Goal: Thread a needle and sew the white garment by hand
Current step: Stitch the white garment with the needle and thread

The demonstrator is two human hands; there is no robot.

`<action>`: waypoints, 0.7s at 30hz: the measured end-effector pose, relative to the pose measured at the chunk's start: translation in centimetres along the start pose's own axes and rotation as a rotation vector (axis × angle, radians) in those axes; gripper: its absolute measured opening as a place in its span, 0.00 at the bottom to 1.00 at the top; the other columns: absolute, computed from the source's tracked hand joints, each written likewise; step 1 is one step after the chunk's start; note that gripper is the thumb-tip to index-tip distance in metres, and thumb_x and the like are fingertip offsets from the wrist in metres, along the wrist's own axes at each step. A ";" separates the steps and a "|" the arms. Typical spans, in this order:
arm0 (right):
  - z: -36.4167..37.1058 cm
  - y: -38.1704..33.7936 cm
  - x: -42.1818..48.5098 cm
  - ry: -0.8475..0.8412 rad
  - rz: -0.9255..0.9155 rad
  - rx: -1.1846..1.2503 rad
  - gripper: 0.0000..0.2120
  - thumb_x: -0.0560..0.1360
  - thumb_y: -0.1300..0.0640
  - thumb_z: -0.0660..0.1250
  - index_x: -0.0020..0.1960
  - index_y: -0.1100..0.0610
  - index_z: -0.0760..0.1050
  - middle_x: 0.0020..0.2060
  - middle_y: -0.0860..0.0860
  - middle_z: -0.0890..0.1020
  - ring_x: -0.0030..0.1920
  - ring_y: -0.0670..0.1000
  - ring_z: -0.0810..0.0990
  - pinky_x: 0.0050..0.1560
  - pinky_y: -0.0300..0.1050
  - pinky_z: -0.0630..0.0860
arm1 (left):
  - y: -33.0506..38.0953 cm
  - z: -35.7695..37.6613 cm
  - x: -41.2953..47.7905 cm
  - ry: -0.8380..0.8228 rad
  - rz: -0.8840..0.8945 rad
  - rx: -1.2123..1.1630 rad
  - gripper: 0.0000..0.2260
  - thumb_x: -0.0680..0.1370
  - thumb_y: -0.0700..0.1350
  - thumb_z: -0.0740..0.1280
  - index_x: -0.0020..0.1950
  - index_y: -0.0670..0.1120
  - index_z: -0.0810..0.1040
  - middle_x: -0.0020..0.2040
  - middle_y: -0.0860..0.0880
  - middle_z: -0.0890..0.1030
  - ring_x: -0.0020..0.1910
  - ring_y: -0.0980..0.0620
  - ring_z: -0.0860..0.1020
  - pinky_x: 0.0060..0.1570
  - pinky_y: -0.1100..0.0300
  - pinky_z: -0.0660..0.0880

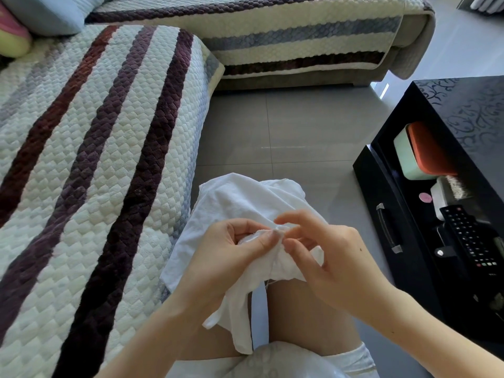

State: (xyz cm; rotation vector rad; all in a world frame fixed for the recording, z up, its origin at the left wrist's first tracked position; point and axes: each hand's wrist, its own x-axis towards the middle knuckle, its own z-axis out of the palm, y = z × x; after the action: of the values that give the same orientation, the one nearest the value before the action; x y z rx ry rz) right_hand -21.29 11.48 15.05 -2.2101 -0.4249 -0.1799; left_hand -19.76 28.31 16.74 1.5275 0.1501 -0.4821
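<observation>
**Limp cloth, pinched at the seam**

A quilted cream sofa cover with dark stripes (95,159) fills the frame's left; a glossy black low table (469,105) hems the right, open floor between. Lower centre, the light, floppy white cloth garment (240,197) drapes the knees, likely best held close beside the seam. The left hand (231,257) pinches a fold; the right hand (335,263) curls its fingertips there, on what I cannot tell.

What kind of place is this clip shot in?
Most likely a home living room: an L-shaped sofa under a quilted striped cover, a glossy black low table with a TV remote on its shelf, and a tiled floor.
</observation>
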 end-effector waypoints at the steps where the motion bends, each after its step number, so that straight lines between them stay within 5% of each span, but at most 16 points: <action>1: 0.1 -0.1 0.0 0.027 -0.037 -0.021 0.08 0.75 0.50 0.61 0.53 0.45 0.74 0.38 0.40 0.83 0.38 0.38 0.81 0.37 0.41 0.78 | 0.0 0.0 0.0 -0.005 0.003 0.002 0.11 0.64 0.51 0.73 0.40 0.46 0.85 0.41 0.44 0.85 0.42 0.50 0.83 0.43 0.61 0.79; 6: 1.0 0.8 0.1 0.236 -0.218 -0.109 0.08 0.76 0.53 0.66 0.47 0.52 0.84 0.37 0.45 0.85 0.34 0.45 0.81 0.32 0.44 0.76 | 0.0 0.0 0.3 -0.002 0.026 -0.012 0.05 0.65 0.47 0.71 0.36 0.48 0.85 0.36 0.49 0.84 0.37 0.56 0.81 0.37 0.67 0.76; 10: 0.8 1.1 0.5 0.306 -0.301 -0.169 0.07 0.76 0.54 0.68 0.44 0.54 0.85 0.43 0.49 0.83 0.45 0.50 0.81 0.47 0.51 0.76 | 0.2 -0.2 0.2 -0.038 0.022 -0.009 0.06 0.65 0.47 0.71 0.38 0.47 0.84 0.35 0.51 0.83 0.37 0.58 0.80 0.36 0.69 0.74; 12: 0.2 0.4 0.9 0.271 -0.255 0.025 0.07 0.76 0.55 0.67 0.42 0.53 0.83 0.47 0.50 0.84 0.54 0.51 0.80 0.61 0.55 0.72 | -0.1 -0.3 0.3 -0.016 0.012 0.032 0.06 0.67 0.48 0.72 0.40 0.46 0.83 0.35 0.52 0.83 0.37 0.58 0.80 0.37 0.68 0.74; 14: -1.0 -0.6 1.2 0.178 -0.141 0.463 0.05 0.76 0.55 0.66 0.45 0.54 0.80 0.47 0.50 0.85 0.56 0.53 0.82 0.66 0.55 0.70 | -0.6 -0.6 0.5 0.056 0.000 0.095 0.03 0.71 0.46 0.73 0.40 0.47 0.83 0.37 0.51 0.84 0.39 0.56 0.81 0.40 0.63 0.74; 18: -5.0 0.3 3.1 -0.026 0.083 1.252 0.05 0.75 0.56 0.65 0.44 0.57 0.75 0.32 0.52 0.81 0.34 0.51 0.82 0.42 0.47 0.81 | -0.8 -1.2 0.5 0.085 -0.042 0.085 0.02 0.72 0.44 0.72 0.39 0.47 0.83 0.38 0.48 0.84 0.39 0.52 0.81 0.41 0.58 0.76; 21: -6.7 6.0 5.0 -0.085 0.370 1.441 0.04 0.76 0.58 0.62 0.44 0.57 0.73 0.25 0.47 0.69 0.23 0.43 0.65 0.25 0.34 0.67 | -0.4 -1.5 0.4 0.031 -0.053 0.058 0.10 0.67 0.48 0.71 0.43 0.44 0.84 0.40 0.46 0.84 0.40 0.51 0.81 0.43 0.57 0.76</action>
State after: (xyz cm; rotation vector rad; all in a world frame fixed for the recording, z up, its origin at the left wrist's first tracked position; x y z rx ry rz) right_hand -14.31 4.00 16.17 -0.8306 -0.0822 0.3411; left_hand -19.25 29.72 16.10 1.5911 0.2028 -0.5087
